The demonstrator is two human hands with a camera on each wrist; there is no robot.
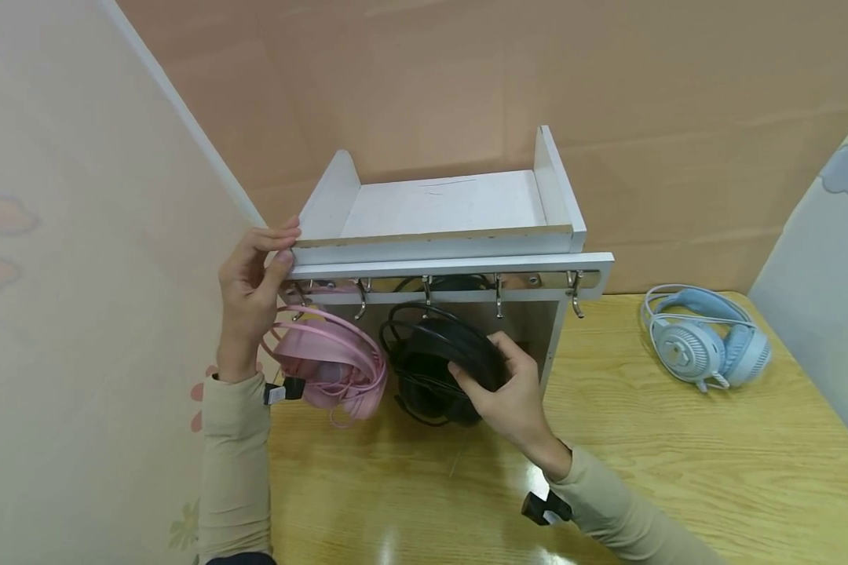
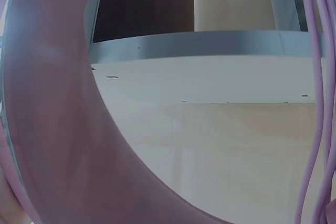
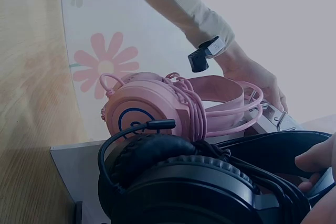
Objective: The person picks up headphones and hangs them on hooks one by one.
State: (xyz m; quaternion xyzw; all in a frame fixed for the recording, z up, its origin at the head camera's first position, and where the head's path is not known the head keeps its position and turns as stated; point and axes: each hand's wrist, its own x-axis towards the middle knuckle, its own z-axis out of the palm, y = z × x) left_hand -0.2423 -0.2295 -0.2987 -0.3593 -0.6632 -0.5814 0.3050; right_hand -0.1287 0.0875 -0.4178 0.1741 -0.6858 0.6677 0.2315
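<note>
My right hand (image 1: 505,396) grips the headband of a black headset (image 1: 452,345), just below the hooks of a white shelf (image 1: 431,255). In the right wrist view, the black headset (image 3: 194,187) shows its ear cup, boom microphone and bundled cable. My left hand (image 1: 250,286) holds the shelf's left front corner, thumb in front and fingers on top. A pink headset (image 1: 332,361) hangs at the left hooks, beside the black one; its headband (image 2: 52,103) fills the left side of the left wrist view. Whether the black headband touches a hook cannot be made out.
Several metal hooks (image 1: 498,294) line the rail under the shelf. A light blue headset (image 1: 707,337) lies on the wooden table (image 1: 608,471) at the right. A patterned wall panel (image 1: 99,235) stands close on the left, and brown board (image 1: 678,141) is behind the shelf.
</note>
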